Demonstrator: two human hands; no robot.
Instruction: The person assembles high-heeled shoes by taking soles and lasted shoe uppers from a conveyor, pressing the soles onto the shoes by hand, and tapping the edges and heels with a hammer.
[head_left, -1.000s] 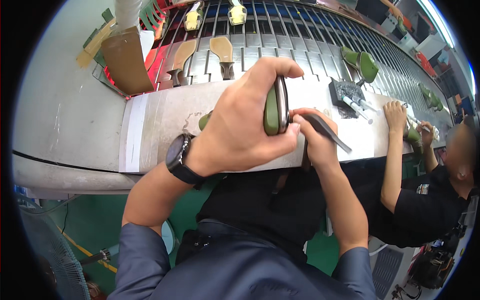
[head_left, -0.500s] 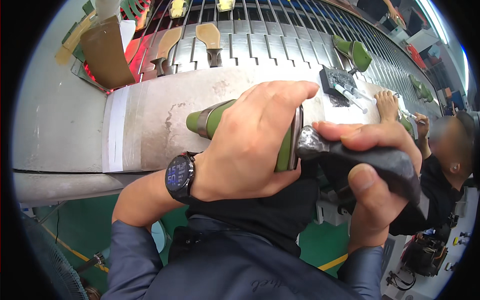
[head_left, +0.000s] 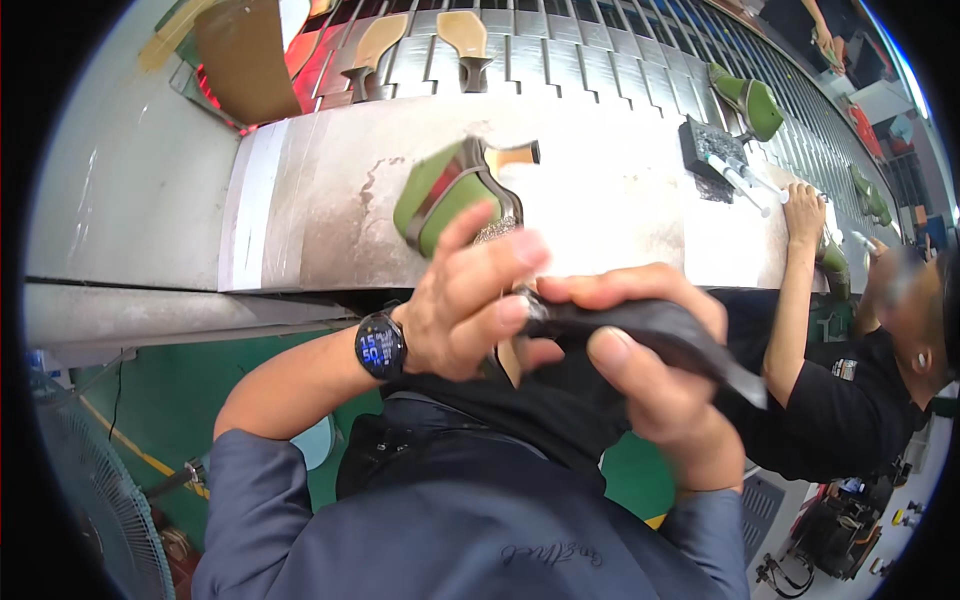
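A green shoe (head_left: 425, 205) with a dark brown band stands tilted over the near edge of the work table, its tan-and-dark heel pointing right. My left hand (head_left: 465, 310) is around the shoe's near part, fingers spread and blurred, thumb on the near side. A strip of tan sole shows below the fingers. In my right hand (head_left: 650, 350) is a dark hammer (head_left: 665, 330), gripped by its head. The hammer's shiny worn end meets the shoe beside my left fingertips; whether they touch, I cannot tell. Its wedge-shaped other end points down right.
Beyond the pale table (head_left: 330, 200) runs a metal conveyor (head_left: 560, 60) carrying tan soles (head_left: 463, 35) and another green shoe (head_left: 750, 100). A black block (head_left: 710, 150) with white syringe-like tubes (head_left: 740, 185) lies at right. A co-worker's hand (head_left: 803, 212) rests beside it.
Both hands have come nearer and to the left. The shoe has turned, so its toe part and heel now show. My left fingers have spread, and the hammer has moved left with my right hand.
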